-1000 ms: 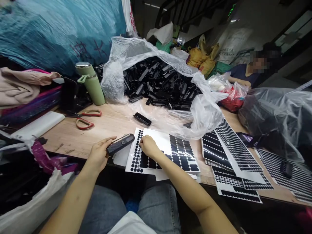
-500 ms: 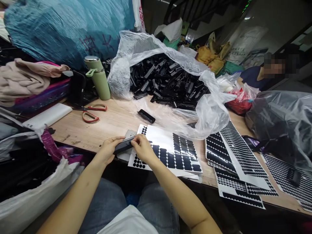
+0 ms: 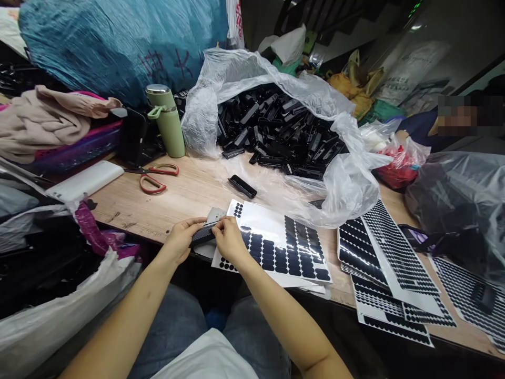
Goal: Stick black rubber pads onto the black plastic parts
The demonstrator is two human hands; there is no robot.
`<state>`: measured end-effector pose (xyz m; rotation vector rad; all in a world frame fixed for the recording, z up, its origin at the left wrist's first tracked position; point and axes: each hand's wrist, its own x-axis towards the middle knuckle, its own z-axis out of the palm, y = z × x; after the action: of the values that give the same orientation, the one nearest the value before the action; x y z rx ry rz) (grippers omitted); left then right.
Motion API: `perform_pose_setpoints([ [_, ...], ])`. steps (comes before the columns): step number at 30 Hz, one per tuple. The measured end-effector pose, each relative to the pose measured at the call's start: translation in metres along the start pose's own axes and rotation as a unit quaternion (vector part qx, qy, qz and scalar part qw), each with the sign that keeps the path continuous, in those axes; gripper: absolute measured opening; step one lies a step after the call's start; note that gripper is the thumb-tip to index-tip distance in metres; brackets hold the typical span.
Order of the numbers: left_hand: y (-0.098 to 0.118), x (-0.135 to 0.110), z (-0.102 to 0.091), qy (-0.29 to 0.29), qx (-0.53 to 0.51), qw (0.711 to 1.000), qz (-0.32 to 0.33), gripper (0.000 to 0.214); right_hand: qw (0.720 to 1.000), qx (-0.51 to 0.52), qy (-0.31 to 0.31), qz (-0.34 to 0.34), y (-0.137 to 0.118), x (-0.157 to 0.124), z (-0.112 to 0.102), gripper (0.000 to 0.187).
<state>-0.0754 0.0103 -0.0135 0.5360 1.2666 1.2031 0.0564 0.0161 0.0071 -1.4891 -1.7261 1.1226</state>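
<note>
My left hand (image 3: 179, 239) is closed round one end of a black ribbed plastic part (image 3: 203, 235), held tilted near the table's front edge. The fingertips of my right hand (image 3: 230, 239) are pinched together at the part's other end; whether a sticker is between them I cannot make out. Just right of and under my right hand lies a white sheet of black stickers (image 3: 272, 247), some rows peeled away. A small grey piece (image 3: 216, 215) sits behind the part. Farther back, a single black plastic part (image 3: 242, 186) rests on the table with its hollow side up.
A clear plastic bag (image 3: 347, 179) spills many black parts (image 3: 276, 126) at the back. Red-handled scissors (image 3: 153, 181), a green flask (image 3: 169, 126) and a white power bank (image 3: 87, 180) stand left. More sticker sheets (image 3: 394, 263) overlap the right edge. A person (image 3: 418, 126) sits beyond.
The whole view has shifted slightly, so things sit a little farther right. Both hands stay on the black part, which now shows its ribbed face tilted more, with my right fingers closer over it.
</note>
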Motion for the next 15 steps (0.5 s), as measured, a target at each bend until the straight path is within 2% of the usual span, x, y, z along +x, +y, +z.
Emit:
perform_pose_setpoints([
  [2,0.004,-0.002,0.001,0.004,-0.008,1.0,-0.001,0.034,1.0,-0.017,0.016,-0.015,0.0,-0.004,-0.003,0.004],
  [4,0.009,-0.007,0.004,0.008,-0.015,1.0,-0.007,0.033,0.998,-0.044,0.05,-0.012,0.005,-0.01,-0.015,0.017],
  [6,0.014,-0.013,0.007,-0.005,-0.007,1.0,-0.023,0.035,0.989,-0.103,0.101,0.031,0.014,-0.017,-0.033,0.028],
  [8,0.014,-0.02,0.013,-0.043,0.021,0.998,-0.05,0.037,0.967,-0.191,0.135,0.099,0.024,-0.024,-0.052,0.031],
  [11,0.007,-0.024,0.023,-0.078,0.071,0.992,-0.067,0.036,0.937,-0.277,0.128,0.17,0.037,-0.03,-0.069,0.028],
  [15,-0.005,-0.021,0.029,-0.061,0.091,0.993,-0.05,0.034,0.942,-0.26,0.123,0.172,0.044,-0.032,-0.068,0.023],
])
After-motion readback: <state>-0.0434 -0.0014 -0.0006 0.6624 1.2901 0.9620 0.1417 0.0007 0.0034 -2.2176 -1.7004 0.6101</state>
